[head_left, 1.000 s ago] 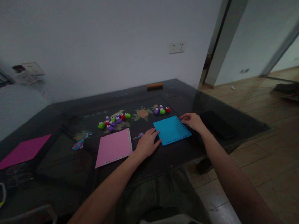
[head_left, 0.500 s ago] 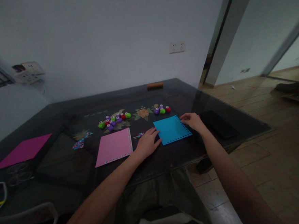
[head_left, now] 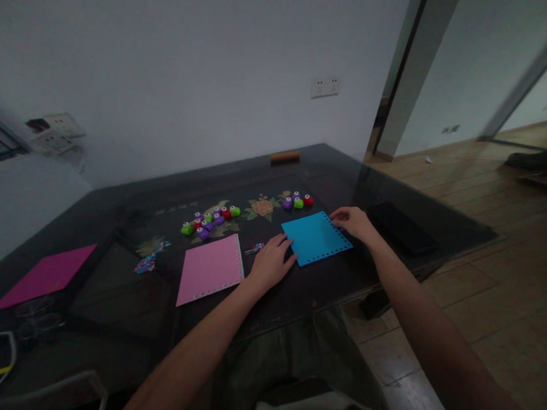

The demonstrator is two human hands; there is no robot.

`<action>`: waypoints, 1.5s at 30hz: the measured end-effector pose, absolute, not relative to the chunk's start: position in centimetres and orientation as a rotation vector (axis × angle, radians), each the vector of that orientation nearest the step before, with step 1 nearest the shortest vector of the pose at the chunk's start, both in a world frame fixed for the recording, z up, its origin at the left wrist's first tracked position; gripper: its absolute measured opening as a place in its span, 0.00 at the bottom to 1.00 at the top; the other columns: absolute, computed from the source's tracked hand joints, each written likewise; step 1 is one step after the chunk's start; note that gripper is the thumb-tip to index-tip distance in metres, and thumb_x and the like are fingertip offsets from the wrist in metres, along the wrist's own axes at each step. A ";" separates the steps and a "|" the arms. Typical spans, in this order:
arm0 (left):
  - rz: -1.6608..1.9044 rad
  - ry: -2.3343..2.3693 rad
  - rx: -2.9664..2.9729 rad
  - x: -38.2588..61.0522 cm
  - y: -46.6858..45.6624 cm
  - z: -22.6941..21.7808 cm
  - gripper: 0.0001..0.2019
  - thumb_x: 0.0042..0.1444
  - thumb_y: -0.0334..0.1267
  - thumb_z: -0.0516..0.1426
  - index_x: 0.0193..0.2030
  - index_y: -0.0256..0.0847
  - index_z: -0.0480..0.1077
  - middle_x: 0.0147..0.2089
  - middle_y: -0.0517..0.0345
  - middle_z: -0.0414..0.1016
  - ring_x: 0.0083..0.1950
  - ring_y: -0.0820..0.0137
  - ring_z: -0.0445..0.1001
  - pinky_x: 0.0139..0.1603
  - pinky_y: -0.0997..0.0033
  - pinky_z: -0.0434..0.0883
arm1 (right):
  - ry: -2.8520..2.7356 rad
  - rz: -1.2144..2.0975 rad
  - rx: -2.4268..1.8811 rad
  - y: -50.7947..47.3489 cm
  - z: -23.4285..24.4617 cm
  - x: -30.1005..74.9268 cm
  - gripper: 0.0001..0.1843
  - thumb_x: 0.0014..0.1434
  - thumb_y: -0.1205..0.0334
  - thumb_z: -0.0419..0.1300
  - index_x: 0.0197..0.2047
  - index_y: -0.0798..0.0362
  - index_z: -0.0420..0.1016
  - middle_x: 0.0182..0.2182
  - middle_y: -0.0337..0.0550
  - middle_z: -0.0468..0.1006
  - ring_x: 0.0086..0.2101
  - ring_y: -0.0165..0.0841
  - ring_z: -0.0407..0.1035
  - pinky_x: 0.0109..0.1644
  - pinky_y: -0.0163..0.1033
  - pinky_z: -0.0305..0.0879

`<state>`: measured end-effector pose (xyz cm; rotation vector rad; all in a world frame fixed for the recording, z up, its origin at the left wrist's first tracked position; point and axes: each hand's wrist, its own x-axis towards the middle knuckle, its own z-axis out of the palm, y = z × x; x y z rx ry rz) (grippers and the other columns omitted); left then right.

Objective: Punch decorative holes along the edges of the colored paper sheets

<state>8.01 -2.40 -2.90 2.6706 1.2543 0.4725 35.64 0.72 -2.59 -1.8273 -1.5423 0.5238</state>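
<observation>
A blue sheet with holes punched along its right and near edges [head_left: 314, 238] lies on the dark table between my hands. My left hand [head_left: 272, 259] rests with fingers spread, their tips at the sheet's left edge. At the upper right edge, the curled fingers of my right hand [head_left: 352, 221] grip the sheet. Left of my left hand is a pink sheet [head_left: 210, 269] with similar holes along two edges. Between the two sheets lies a small bunch of coloured, thin-stemmed pieces [head_left: 258, 248], partly behind my left hand.
Several green, red and purple eye-topped pieces [head_left: 211, 220] stand behind the pink sheet; a smaller group [head_left: 298, 201] sits behind the blue one. A magenta sheet [head_left: 44, 277] and a colourful pile [head_left: 146, 262] lie left. A black flat object [head_left: 401, 228] lies right, a brown roll [head_left: 284, 157] by the wall.
</observation>
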 end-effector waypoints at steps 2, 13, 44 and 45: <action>0.462 1.264 2.673 8.0 -2.4 -2.9 0.23 0.60 0.45 0.50 0.59 0.39 0.63 0.63 0.47 0.62 0.64 0.59 0.60 0.62 0.58 0.60 | -1.543 0.529 -1.833 0.7 -2.4 35.6 0.09 0.49 0.71 0.62 0.36 0.55 0.77 0.28 0.43 0.77 0.29 0.31 0.72 0.34 0.36 0.69; 0.555 1.230 2.628 7.8 -2.3 -2.6 0.21 0.60 0.44 0.50 0.59 0.40 0.64 0.62 0.47 0.63 0.62 0.61 0.62 0.62 0.58 0.61 | -1.552 0.504 -1.825 0.8 -2.7 35.7 0.09 0.48 0.70 0.62 0.35 0.54 0.78 0.30 0.43 0.79 0.30 0.32 0.72 0.33 0.35 0.68; 0.742 1.639 2.172 -14.0 4.7 -1.4 0.19 0.49 0.48 0.56 0.43 0.39 0.74 0.46 0.48 0.76 0.48 0.58 0.73 0.50 0.60 0.68 | -2.187 0.407 -1.392 4.9 2.6 12.4 0.10 0.57 0.66 0.58 0.40 0.54 0.78 0.39 0.48 0.79 0.40 0.38 0.72 0.42 0.39 0.64; 0.698 1.630 2.183 -14.3 4.7 -1.4 0.21 0.48 0.49 0.56 0.44 0.39 0.73 0.47 0.48 0.76 0.49 0.57 0.72 0.51 0.60 0.67 | -2.210 0.386 -1.420 4.7 1.7 12.0 0.10 0.58 0.64 0.57 0.41 0.55 0.78 0.41 0.49 0.79 0.42 0.39 0.72 0.44 0.40 0.64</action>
